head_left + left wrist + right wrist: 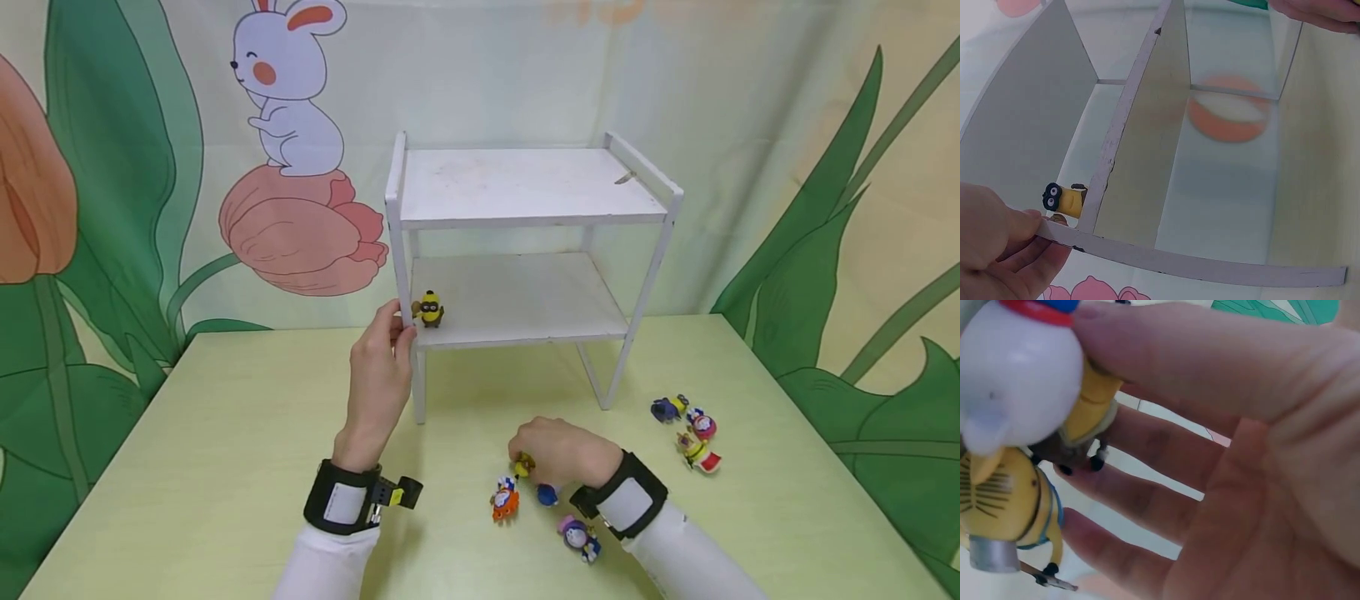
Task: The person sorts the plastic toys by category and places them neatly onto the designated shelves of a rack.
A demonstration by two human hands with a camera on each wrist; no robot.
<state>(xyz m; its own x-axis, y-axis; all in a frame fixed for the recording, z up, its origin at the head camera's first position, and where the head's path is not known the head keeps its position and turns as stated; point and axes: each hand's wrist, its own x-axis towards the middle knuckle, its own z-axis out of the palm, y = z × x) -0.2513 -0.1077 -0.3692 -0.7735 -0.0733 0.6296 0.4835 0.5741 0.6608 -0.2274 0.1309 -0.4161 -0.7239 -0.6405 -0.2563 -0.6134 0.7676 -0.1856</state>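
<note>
My left hand (378, 358) holds the left front upright of a white two-tier shelf (517, 321), thumb and fingers on either side of it. Just inside that upright, a yellow toy figure with dark goggles (431, 309) stands on the lower tier. Down on the table, my right hand (566, 450) has its fingers bent around a small yellow toy figure (523, 465), partly hidden by the hand. Seen from the right wrist, the thumb lies by a white round-headed figure (1022, 369), and a striped yellow figure (1000, 497) is near the fingertips.
Near the right hand lie an orange toy figure (505, 502), a blue toy piece (547, 495) and a purple figure (577, 537). Farther right are a blue-and-yellow figure (669, 408), a pink-and-white one (702, 423) and a yellow-and-red one (699, 454). A printed curtain (525, 75) hangs behind the shelf.
</note>
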